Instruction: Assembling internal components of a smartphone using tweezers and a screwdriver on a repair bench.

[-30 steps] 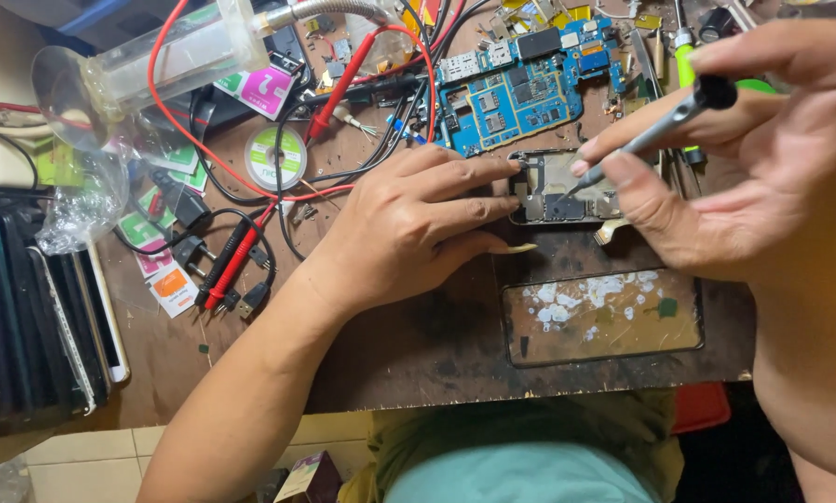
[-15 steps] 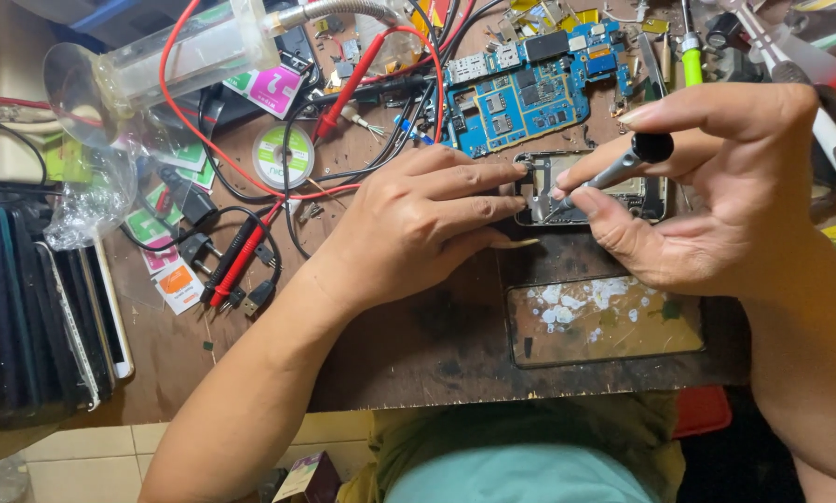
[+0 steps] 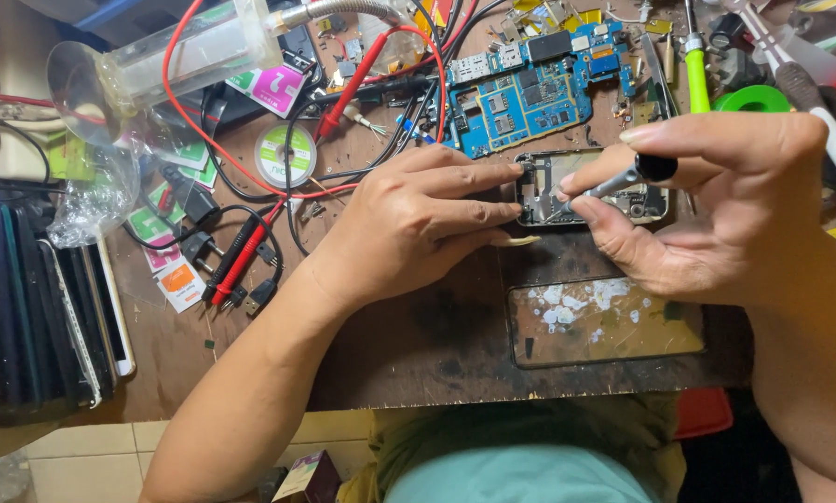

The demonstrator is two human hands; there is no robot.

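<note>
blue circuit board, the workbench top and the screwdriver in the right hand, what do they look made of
Blue circuit board: rigid laminate with a glossy blue coating, dotted with metal shields and small parts. Workbench top: wood, probably plywood, going by its matte brown, scuffed and stained face. Screwdriver in the right hand: a shiny metal-looking shaft with a black cap, likely plastic. The left hand steadies the phone frame.

workbench (image 3: 418,345): worn matt wood, scuffed
phone frame (image 3: 539,191): bare metal, dull shine
screwdriver (image 3: 627,177): metal shaft, black plastic cap
circuit board (image 3: 530,98): glossy blue
glass panel (image 3: 604,321): glossy, white residue
leads (image 3: 241,256): red and black plastic
</note>
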